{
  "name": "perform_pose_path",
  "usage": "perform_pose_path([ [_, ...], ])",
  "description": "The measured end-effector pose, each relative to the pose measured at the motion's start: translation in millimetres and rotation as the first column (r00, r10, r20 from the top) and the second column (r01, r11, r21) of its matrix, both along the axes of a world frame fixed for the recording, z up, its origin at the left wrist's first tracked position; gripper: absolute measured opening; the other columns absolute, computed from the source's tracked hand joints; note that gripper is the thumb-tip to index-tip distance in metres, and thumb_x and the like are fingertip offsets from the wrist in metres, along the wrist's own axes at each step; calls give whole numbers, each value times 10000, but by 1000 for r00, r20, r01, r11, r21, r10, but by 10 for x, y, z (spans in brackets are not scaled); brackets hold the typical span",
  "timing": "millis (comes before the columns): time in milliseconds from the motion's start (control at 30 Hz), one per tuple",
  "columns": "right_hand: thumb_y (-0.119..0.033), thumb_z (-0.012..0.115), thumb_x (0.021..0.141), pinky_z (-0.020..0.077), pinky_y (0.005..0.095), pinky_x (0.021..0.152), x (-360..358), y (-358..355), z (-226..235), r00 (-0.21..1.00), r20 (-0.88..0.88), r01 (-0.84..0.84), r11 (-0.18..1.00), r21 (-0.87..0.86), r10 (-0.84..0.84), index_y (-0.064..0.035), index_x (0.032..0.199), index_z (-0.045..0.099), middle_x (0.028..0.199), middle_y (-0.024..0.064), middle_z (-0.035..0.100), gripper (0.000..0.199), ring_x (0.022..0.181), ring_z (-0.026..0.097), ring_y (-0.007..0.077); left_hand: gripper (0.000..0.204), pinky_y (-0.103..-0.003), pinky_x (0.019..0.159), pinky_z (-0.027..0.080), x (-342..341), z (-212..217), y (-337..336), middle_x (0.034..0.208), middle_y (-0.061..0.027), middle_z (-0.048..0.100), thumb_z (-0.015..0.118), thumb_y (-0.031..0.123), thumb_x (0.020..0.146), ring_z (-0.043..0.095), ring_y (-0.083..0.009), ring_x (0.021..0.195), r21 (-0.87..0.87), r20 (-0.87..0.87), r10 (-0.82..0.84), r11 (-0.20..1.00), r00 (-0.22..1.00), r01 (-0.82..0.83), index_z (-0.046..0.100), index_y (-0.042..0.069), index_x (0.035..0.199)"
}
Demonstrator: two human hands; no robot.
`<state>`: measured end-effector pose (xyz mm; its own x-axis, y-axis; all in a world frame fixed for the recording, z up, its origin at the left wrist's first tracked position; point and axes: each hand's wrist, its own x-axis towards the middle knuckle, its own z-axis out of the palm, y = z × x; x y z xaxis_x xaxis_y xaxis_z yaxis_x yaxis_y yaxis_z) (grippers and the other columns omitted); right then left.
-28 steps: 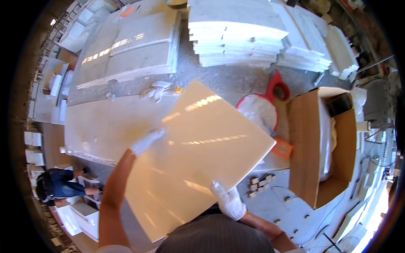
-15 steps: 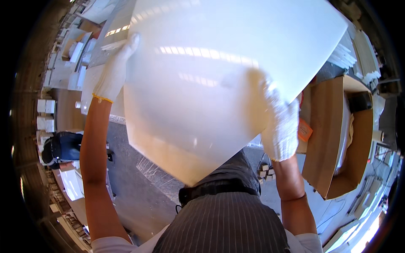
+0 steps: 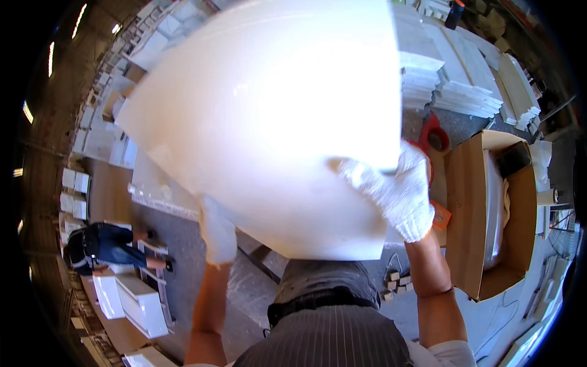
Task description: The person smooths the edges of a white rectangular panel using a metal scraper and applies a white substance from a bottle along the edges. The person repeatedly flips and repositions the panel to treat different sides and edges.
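A large glossy white panel (image 3: 275, 140) is held up in front of me, tilted, its near edge close to my waist. My left hand (image 3: 217, 229), in a white knit glove, grips the panel's lower left edge; its fingertips are hidden behind the panel. On the right edge my right hand (image 3: 397, 192), gloved the same way, holds the panel with the thumb lying over its front face. The other fingers of that hand go out of sight at the edge.
To the right stands an open cardboard box (image 3: 465, 214) with a wrapped item inside. A red tape dispenser (image 3: 434, 136) lies beside it. Stacks of white boards (image 3: 465, 73) fill the far right. Small wooden blocks (image 3: 397, 284) lie on the floor. Another person (image 3: 101, 244) bends over at the left.
The panel has turned and its near edge has shifted right. My left hand has come down and inward along its edge. My right hand stays on the right side, its thumb now clearly visible.
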<state>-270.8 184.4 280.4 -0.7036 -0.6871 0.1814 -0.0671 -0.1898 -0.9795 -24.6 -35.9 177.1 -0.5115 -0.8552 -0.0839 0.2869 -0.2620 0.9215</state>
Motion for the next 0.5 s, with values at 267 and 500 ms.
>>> perform_pose_path([
  [267,-315,813,823,554,283,637,185,-76,-248,998,-62,4,963,268,13,-1,1041,707,822,88,733,397,716,690,126,522,-410,1096,375,76,-572,164,1471,-122,413,418,356,1055,437,-269,1318,247,29,71,966,997,-76,353,27,1455],
  [500,-307,807,832,553,277,641,446,-257,-535,997,-8,72,910,408,-75,6,1029,705,824,85,732,384,738,681,100,494,-410,1079,398,391,-1469,-115,1394,-113,457,458,331,1043,467,-253,1262,369,122,-12,929,992,-34,383,34,1431],
])
